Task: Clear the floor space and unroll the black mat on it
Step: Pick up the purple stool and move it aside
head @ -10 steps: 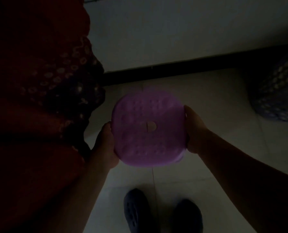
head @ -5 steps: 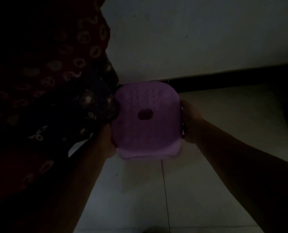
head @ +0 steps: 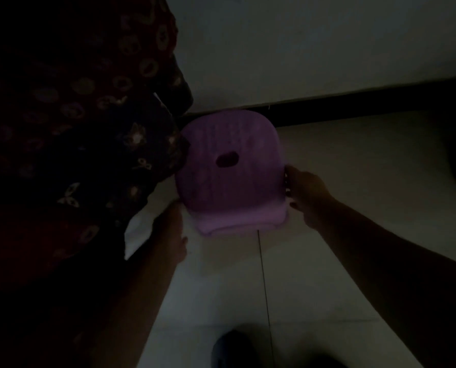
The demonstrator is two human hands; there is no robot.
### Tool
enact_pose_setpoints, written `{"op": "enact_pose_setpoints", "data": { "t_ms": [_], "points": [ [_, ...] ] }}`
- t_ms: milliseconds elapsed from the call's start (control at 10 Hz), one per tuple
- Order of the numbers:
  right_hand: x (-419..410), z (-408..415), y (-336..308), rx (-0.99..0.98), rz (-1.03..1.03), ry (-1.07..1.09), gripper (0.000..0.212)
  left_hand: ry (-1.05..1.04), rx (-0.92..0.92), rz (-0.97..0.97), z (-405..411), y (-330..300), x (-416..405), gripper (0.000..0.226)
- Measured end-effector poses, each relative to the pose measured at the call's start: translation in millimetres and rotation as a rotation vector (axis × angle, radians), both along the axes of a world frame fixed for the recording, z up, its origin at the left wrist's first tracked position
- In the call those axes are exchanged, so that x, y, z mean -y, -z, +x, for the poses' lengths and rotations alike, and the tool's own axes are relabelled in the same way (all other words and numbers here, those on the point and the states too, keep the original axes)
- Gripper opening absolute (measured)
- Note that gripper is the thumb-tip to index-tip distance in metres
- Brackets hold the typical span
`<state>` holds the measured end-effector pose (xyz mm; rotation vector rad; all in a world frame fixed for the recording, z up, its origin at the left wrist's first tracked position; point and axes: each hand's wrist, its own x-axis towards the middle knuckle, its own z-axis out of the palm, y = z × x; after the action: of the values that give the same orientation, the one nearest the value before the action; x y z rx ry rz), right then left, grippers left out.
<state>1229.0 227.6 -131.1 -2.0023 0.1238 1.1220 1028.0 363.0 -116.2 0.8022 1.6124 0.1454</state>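
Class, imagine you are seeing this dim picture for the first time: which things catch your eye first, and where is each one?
The purple plastic stool stands out first, at the middle of the frame, by the dark skirting at the foot of the wall. The right hand is at its right edge, while the left hand sits by its lower left corner, seemingly just off it. A dark patterned cloth fills the left side.

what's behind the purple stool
Behind the purple stool runs a dark baseboard along the pale wall. The stretch directly behind the stool is covered. Patterned dark fabric hangs at its left.
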Motion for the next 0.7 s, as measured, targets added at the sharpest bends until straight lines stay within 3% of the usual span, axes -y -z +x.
{"op": "enact_pose_setpoints", "data": {
  "t_ms": [100,200,300,400,500,600,700],
  "points": [
    [50.8,-45.3,-20.4,-0.122,-0.125,-0.142,0.025,0.185,-0.153,-0.137,-36.4,-20.5,61.3,0.023],
    [93.0,-91.3,-53.3,-0.227,-0.212,-0.28,0.024,0.224,-0.109,-0.431,-64.9,-62.3,119.5,0.039],
    [124.9,-133.4,-112.3,-0.313,-0.226,-0.309,0.03,0.247,-0.109,-0.509,-83.7,-124.3,167.3,0.032],
    [162.1,-177.7,-178.5,-0.382,-0.253,-0.346,0.035,0.379,-0.149,-0.422,-103.4,-196.6,205.6,0.01],
    [208.8,-226.0,-258.6,-0.409,-0.321,-0.533,0.033,0.676,-0.245,-0.272,-132.5,-269.7,231.6,0.017],
    [244.5,-257.2,-359.5,-0.43,-0.358,-0.568,0.033,0.973,-0.304,-0.201,-168.4,-344.8,251.9,0.033],
    [259.8,-266.2,-402.4,-0.376,-0.347,-0.52,0.034,1.061,-0.29,-0.207,-197.8,-394.3,260.2,0.029]
  ]
}}
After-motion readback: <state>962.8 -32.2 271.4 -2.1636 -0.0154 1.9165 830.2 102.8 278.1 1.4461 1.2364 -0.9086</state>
